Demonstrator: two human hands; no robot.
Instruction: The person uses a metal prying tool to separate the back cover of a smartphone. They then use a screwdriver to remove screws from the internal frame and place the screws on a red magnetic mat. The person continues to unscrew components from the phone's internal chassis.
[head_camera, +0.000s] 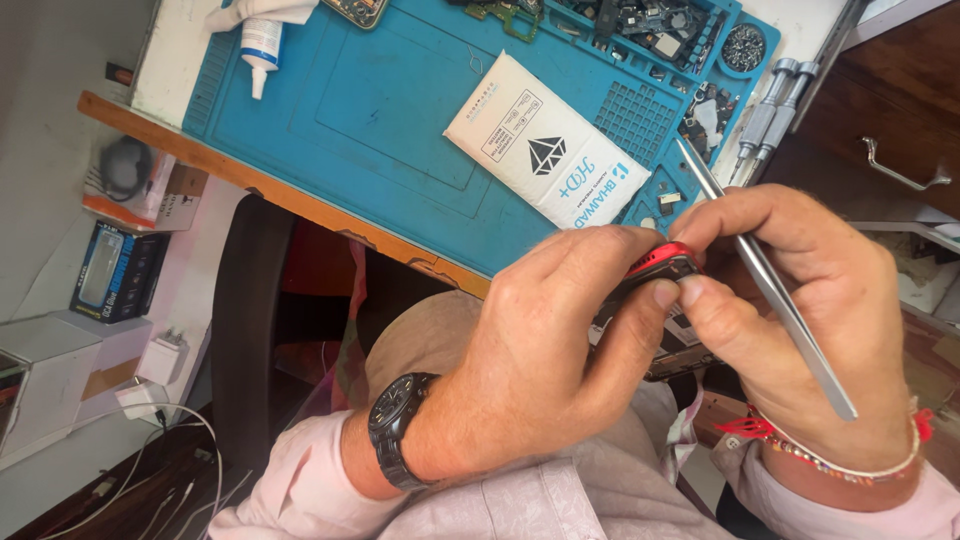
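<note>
The fingers (590, 265) of the left hand (530, 360) are closed around a red-edged phone (662, 262) held above the lap beside the desk (300, 195), while tweezers (765, 275) are pinched in the right hand (800, 300); the phone is best kept steady.

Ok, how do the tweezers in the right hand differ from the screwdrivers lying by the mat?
The tweezers are flat, thin and pointed; the screwdrivers are round and thicker, with ridged grips. The tweezers are gripped in the right hand above the lap; the screwdrivers lie untouched as a pair just off the blue mat. Both look silvery and metallic.
</note>
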